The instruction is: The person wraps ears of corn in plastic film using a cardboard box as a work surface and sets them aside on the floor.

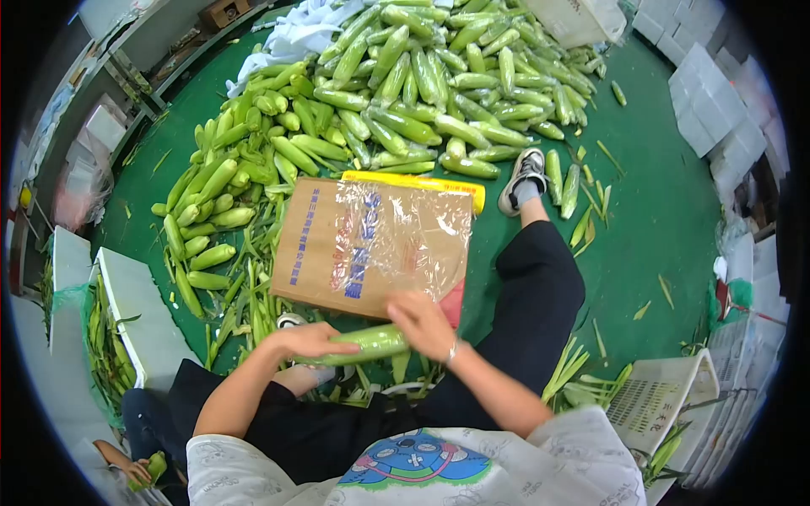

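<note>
Just nearside of one cardboard box [371, 244], the left hand [305, 340] has its fingers round one corn ear [374, 345], the right hand's [422, 325] blurred grip unclear, with one yellow tube [413, 183] at the box's far edge

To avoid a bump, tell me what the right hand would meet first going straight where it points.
Probably the cardboard box; depth is unclear, so the right hand might pass above it.
</note>
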`<act>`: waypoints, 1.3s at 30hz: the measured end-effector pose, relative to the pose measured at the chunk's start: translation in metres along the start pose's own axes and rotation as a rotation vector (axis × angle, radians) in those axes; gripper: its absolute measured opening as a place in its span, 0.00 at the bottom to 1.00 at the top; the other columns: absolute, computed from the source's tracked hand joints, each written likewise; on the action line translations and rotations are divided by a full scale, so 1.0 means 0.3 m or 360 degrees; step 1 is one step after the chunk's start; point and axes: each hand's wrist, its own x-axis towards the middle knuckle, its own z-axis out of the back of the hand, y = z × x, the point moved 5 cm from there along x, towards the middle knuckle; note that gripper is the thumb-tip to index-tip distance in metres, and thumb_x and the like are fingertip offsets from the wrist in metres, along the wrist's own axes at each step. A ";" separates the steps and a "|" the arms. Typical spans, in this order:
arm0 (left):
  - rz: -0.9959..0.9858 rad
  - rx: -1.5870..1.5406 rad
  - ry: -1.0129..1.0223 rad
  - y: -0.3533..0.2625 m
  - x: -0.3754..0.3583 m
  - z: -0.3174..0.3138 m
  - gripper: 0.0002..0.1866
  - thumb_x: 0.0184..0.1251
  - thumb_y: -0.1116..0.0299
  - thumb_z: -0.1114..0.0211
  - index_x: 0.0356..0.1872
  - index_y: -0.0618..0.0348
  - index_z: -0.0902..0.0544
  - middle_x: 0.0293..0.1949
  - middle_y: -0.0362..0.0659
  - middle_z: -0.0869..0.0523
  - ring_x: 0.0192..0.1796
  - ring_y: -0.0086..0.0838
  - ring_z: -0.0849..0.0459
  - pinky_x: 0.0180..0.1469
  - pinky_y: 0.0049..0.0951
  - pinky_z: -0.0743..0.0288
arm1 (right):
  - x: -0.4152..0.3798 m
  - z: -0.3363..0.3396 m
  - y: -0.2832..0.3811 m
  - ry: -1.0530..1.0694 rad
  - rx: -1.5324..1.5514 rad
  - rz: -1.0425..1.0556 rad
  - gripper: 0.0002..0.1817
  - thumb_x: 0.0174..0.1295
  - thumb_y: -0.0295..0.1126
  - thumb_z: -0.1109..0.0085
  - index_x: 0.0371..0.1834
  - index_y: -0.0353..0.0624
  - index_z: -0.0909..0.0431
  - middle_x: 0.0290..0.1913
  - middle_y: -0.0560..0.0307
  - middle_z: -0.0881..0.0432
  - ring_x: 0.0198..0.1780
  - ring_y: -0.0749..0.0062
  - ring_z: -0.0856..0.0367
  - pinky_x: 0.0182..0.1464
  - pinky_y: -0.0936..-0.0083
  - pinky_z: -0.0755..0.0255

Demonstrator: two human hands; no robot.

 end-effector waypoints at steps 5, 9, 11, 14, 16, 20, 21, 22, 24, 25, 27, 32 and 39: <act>-0.0351 0.0710 -0.0456 -0.288 -0.123 0.088 0.25 0.60 0.48 0.30 0.43 0.63 0.13 0.28 0.46 0.13 0.29 0.24 0.18 0.32 0.29 0.25 | -0.242 -0.110 -0.072 -0.0364 0.1027 -0.1033 0.20 0.74 0.43 0.49 0.36 0.36 0.19 0.33 0.58 0.17 0.36 0.78 0.22 0.41 0.77 0.29; -0.0893 -0.0642 -0.1494 -0.272 -0.021 0.037 0.11 0.57 0.65 0.29 0.27 0.64 0.17 0.24 0.42 0.15 0.28 0.29 0.16 0.32 0.29 0.24 | -0.396 -0.219 0.004 -0.0169 0.2256 -0.2002 0.23 0.75 0.50 0.57 0.53 0.41 0.26 0.36 0.53 0.17 0.30 0.68 0.18 0.20 0.75 0.27; -0.0858 -0.1689 -0.1512 -0.282 0.123 0.052 0.08 0.63 0.67 0.36 0.31 0.61 0.19 0.27 0.40 0.17 0.28 0.26 0.17 0.31 0.27 0.23 | -0.274 -0.090 0.124 0.0126 0.2383 -0.1764 0.23 0.74 0.51 0.58 0.53 0.42 0.28 0.35 0.52 0.16 0.24 0.69 0.20 0.16 0.77 0.31; -0.0870 -0.2456 -0.0394 -0.483 0.385 0.082 0.15 0.70 0.62 0.40 0.50 0.61 0.24 0.34 0.47 0.15 0.31 0.31 0.15 0.35 0.29 0.19 | -0.063 0.109 0.063 -0.0227 0.1791 -0.1564 0.12 0.68 0.32 0.43 0.50 0.42 0.29 0.29 0.57 0.20 0.18 0.75 0.25 0.14 0.78 0.34; -0.0965 -0.1663 -0.0833 -0.588 0.408 0.184 0.20 0.73 0.59 0.42 0.54 0.66 0.25 0.47 0.52 0.16 0.39 0.35 0.15 0.42 0.30 0.21 | 0.183 0.264 -0.107 -0.0614 0.1413 -0.1293 0.09 0.64 0.26 0.41 0.45 0.45 0.27 0.31 0.63 0.22 0.24 0.80 0.23 0.19 0.83 0.31; -0.0958 -0.1120 -0.2094 -0.216 0.317 0.670 0.17 0.64 0.68 0.33 0.50 0.64 0.21 0.44 0.47 0.16 0.45 0.32 0.19 0.53 0.33 0.25 | 0.750 0.611 -0.691 -0.0773 0.1051 -0.1242 0.19 0.55 0.43 0.28 0.43 0.49 0.25 0.23 0.65 0.25 0.15 0.84 0.31 0.14 0.88 0.40; -0.1139 -0.1722 -0.2282 -0.072 0.223 0.762 0.13 0.62 0.70 0.34 0.45 0.63 0.20 0.39 0.48 0.16 0.44 0.32 0.18 0.52 0.33 0.25 | 0.873 0.688 -0.883 -0.0906 0.1076 -0.1305 0.20 0.55 0.46 0.27 0.43 0.49 0.25 0.21 0.64 0.25 0.13 0.83 0.32 0.12 0.87 0.41; -0.0446 -0.0976 -0.2785 0.227 0.207 0.903 0.12 0.62 0.70 0.36 0.45 0.63 0.20 0.41 0.50 0.16 0.43 0.35 0.17 0.50 0.32 0.24 | 0.982 0.758 -1.011 -0.1013 0.1001 -0.1190 0.22 0.54 0.48 0.27 0.44 0.48 0.25 0.23 0.62 0.23 0.14 0.80 0.31 0.14 0.83 0.36; 0.0483 -0.0085 -0.3031 0.715 0.112 1.001 0.13 0.58 0.73 0.40 0.45 0.62 0.22 0.43 0.53 0.19 0.47 0.46 0.19 0.47 0.43 0.23 | 1.182 0.955 -1.388 -0.1192 0.0932 -0.1196 0.36 0.55 0.54 0.30 0.60 0.41 0.28 0.37 0.53 0.17 0.32 0.67 0.16 0.34 0.73 0.22; 0.0847 0.0149 -0.2853 0.897 0.072 0.994 0.17 0.55 0.75 0.39 0.48 0.60 0.24 0.48 0.54 0.21 0.51 0.50 0.21 0.50 0.46 0.24 | 1.238 0.972 -1.407 -0.1049 0.0930 -0.1056 0.44 0.59 0.56 0.34 0.73 0.43 0.39 0.61 0.49 0.25 0.57 0.58 0.20 0.55 0.62 0.27; 0.1319 0.0578 -0.2215 1.177 0.023 1.023 0.29 0.50 0.74 0.32 0.57 0.56 0.28 0.54 0.49 0.23 0.58 0.46 0.24 0.57 0.47 0.27 | 1.272 0.898 -1.253 -0.0831 0.0081 -0.0766 0.39 0.66 0.53 0.41 0.77 0.55 0.43 0.71 0.53 0.34 0.65 0.59 0.28 0.64 0.59 0.36; 0.1268 0.1163 -0.1907 1.583 0.159 1.075 0.22 0.64 0.74 0.47 0.60 0.56 0.25 0.56 0.51 0.19 0.61 0.45 0.22 0.60 0.47 0.28 | 0.924 0.629 -0.750 -0.0240 -0.0283 -0.0506 0.24 0.68 0.34 0.46 0.67 0.43 0.30 0.59 0.56 0.22 0.45 0.77 0.21 0.42 0.81 0.27; 0.0111 -0.0536 -0.2704 1.406 -0.041 1.155 0.22 0.60 0.61 0.32 0.51 0.63 0.20 0.48 0.49 0.16 0.47 0.38 0.16 0.53 0.38 0.23 | 0.291 0.382 -0.124 -0.0051 -0.0548 -0.0967 0.11 0.60 0.19 0.42 0.46 0.38 0.24 0.38 0.60 0.21 0.38 0.82 0.23 0.42 0.82 0.27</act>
